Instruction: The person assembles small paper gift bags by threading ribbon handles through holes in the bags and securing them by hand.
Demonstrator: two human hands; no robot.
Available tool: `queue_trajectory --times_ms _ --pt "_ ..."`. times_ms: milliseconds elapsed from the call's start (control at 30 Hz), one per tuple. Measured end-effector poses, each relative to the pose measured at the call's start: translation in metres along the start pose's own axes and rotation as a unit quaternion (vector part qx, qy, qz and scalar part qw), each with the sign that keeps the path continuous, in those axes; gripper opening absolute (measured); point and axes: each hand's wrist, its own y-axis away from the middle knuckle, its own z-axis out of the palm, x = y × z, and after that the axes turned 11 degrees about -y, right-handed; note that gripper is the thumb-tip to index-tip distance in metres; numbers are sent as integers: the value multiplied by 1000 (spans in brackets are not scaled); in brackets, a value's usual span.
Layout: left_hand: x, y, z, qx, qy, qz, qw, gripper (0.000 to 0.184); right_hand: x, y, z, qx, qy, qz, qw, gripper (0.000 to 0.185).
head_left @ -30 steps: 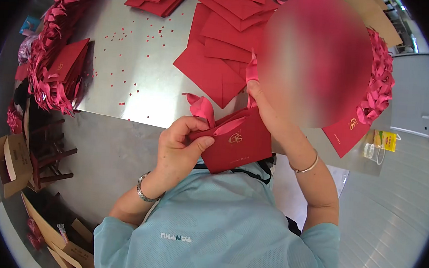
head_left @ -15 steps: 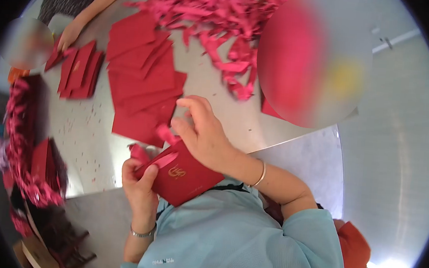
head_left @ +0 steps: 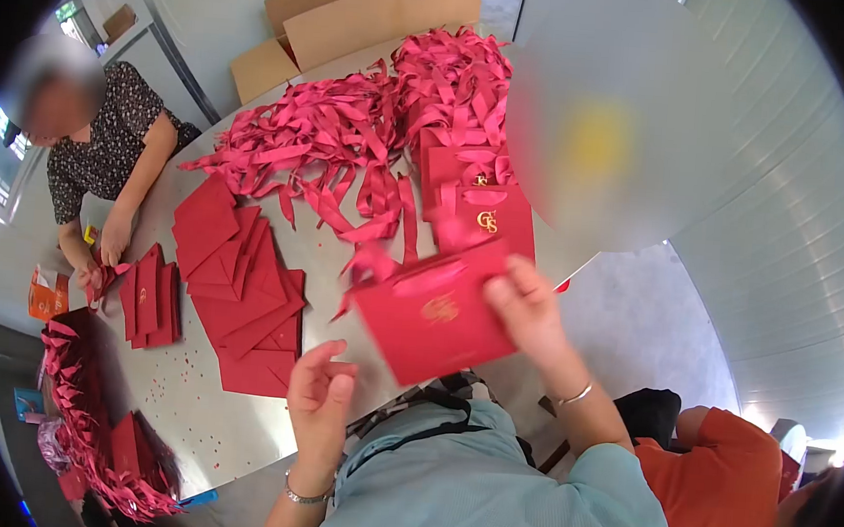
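Metal table [head_left: 258, 433], surface showing between near edge and red stack [head_left: 243, 300]; ribbon heap [head_left: 314, 134] toward far edge, cardboard box [head_left: 380, 28] behind. Red bag [head_left: 433, 318]: raised over near edge, right hand [head_left: 533, 309] grip closed on its side. Left hand [head_left: 321, 405]: grip half parted, unladen, beside it.

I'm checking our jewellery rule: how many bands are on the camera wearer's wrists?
2: a bangle on the wrist of the right hand, which grips a red bag, and a metal band behind the left hand. None seem hidden.
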Motion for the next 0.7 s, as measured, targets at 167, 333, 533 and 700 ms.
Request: queue_trajectory --times_ms 167,333,533,700 --pt "-9 -2 30 -49 -80 -50 994 27 25 -55 -88 102 327 -129 931 21" --pt "-40 6 36 -66 -89 -75 991 24 47 -61 -89 190 251 35 948 19" --pt "-46 14 26 -51 -64 -105 991 18 47 -82 -80 189 36 -104 976 25" --pt "-54 17 23 -52 -35 -103 993 15 50 -129 -83 152 112 -112 976 35"
